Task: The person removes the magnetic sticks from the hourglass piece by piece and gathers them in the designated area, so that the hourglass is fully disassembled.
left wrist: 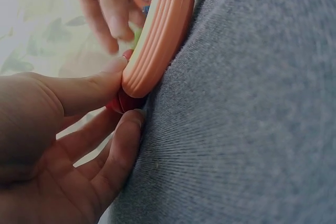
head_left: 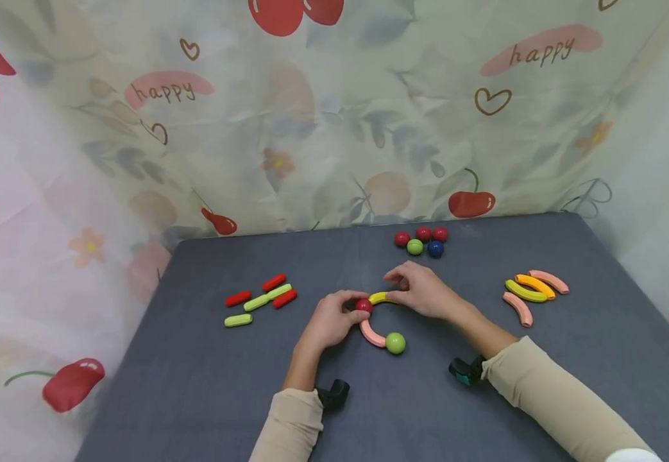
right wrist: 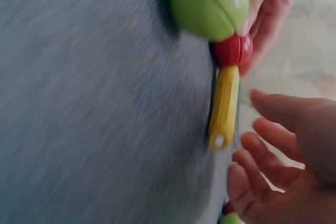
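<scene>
My left hand [head_left: 330, 319] pinches a red ball [head_left: 364, 306] between thumb and fingers, low over the grey cloth. Joined to that ball are a yellow curved rod [head_left: 379, 298] on its far right side and a pink curved rod [head_left: 372, 335] on its near side. A green ball [head_left: 395, 343] sits at the pink rod's other end. My right hand [head_left: 426, 292] is by the free end of the yellow rod. In the right wrist view its fingers are spread and loosely bent, apart from the yellow rod [right wrist: 224, 108], with nothing between them.
Several loose balls, red, green and blue [head_left: 435, 249], lie at the back of the grey table [head_left: 195, 385]. To the left are short straight rods, red [head_left: 238, 298] and light green [head_left: 238, 320]. Curved rods in pink [head_left: 517, 309], yellow [head_left: 526, 292] and orange lie at the right.
</scene>
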Motion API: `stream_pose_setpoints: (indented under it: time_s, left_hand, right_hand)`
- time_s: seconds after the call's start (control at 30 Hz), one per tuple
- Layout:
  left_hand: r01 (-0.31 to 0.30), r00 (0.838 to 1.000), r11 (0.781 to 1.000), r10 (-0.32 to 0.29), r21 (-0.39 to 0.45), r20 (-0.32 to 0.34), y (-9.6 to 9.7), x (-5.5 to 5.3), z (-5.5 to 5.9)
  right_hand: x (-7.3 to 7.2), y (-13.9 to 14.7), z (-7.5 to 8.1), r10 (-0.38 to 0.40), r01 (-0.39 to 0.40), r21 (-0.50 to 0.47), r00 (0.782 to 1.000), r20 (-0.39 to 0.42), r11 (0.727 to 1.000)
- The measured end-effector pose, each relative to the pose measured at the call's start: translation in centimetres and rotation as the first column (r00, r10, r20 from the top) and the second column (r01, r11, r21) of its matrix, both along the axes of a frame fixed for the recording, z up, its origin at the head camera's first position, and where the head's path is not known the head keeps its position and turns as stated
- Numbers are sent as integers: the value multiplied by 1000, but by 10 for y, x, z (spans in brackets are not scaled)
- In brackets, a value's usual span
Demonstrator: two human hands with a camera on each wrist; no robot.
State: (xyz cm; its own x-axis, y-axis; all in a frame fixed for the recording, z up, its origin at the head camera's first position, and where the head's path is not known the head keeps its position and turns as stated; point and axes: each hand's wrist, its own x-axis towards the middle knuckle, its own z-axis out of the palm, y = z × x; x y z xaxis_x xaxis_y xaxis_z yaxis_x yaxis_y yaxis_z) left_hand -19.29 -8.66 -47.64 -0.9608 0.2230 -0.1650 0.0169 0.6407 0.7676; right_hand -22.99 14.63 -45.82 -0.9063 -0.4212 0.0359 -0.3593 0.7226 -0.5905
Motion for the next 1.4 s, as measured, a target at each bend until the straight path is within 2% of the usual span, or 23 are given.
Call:
stream_pose_setpoints:
  time_s: [0.1, 0.2, 0.4, 0.5, 0.6, 0.77, 1.0, 1.2, 1.4]
  left_hand:
    - [-5, 1000, 1000, 5, 0, -1, 0, 0, -1]
    - [-14, 1000, 1000, 14, 6, 13, 1, 0, 0]
    - [-31, 999, 999, 31, 21, 28, 2, -1, -2]
    - [-32, 999, 999, 31, 22, 26, 2, -1, -3]
    - [-32, 999, 999, 31, 15, 27, 1, -1, -4]
    - [-39, 999, 999, 38, 11, 33, 1, 0, -4]
    - [-38, 999, 999, 37, 24, 30, 2, 0, -3]
    - [-51, 998, 998, 50, 25, 29, 3, 0, -2]
    - [-43, 999, 998, 43, 34, 12, 3, 1, -5]
  right_hand:
    - [-2, -15, 1, 79, -80, 55, 997, 25, 995]
    - [-6, -23, 0, 100, -104, 109, 994, 41, 989]
    - [-11, -12, 2, 34, -30, 197, 999, -16, 980]
    - [-12, 11, 11, -6, 12, 207, 1000, -26, 978]
    - [-11, 38, 20, -58, 55, 194, 998, 8, 979]
    - [-1, 81, 22, -140, 131, 221, 990, 22, 966]
    - [24, 125, 11, -186, 192, 219, 981, -50, 957]
    - [38, 139, 5, -159, 181, 216, 981, -112, 959]
    - [46, 136, 5, -168, 198, 231, 975, -142, 953]
